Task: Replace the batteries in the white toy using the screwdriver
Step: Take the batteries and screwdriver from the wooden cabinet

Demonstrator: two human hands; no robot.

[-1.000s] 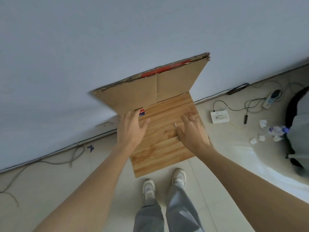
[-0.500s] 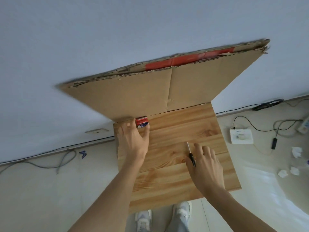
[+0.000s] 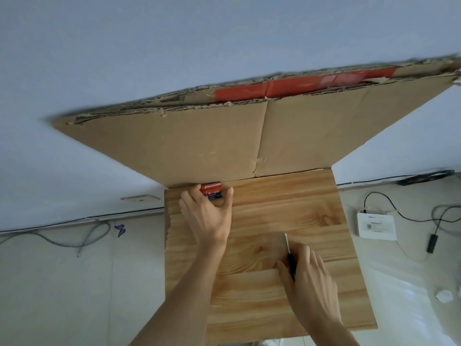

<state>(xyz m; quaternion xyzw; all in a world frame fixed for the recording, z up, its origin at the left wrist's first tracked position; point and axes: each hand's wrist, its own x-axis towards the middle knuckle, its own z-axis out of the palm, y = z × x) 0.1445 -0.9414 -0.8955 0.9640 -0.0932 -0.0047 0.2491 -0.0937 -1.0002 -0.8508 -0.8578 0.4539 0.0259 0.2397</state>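
A few red and blue batteries [image 3: 212,191] lie at the far left of the wooden table [image 3: 287,203], against the cardboard sheet. My left hand [image 3: 208,217] reaches over them, fingers on their left side and thumb on their right, pinching them. My right hand [image 3: 310,280] rests on the table nearer to me, fingers and thumb curled round the black handle of the screwdriver [image 3: 287,244]. Its thin metal shaft points away from me, flat on the wood. The white toy is not in view.
A large cardboard sheet [image 3: 224,143] leans against the wall at the table's far edge. On the floor to the right are a white box [image 3: 376,226] with cables and a white scrap [image 3: 444,295]. Grey cable [image 3: 74,242] trails along the left floor.
The view has drawn closer to the table. My left hand's thumb and fingers have closed on the batteries. My right hand has curled round the screwdriver handle.
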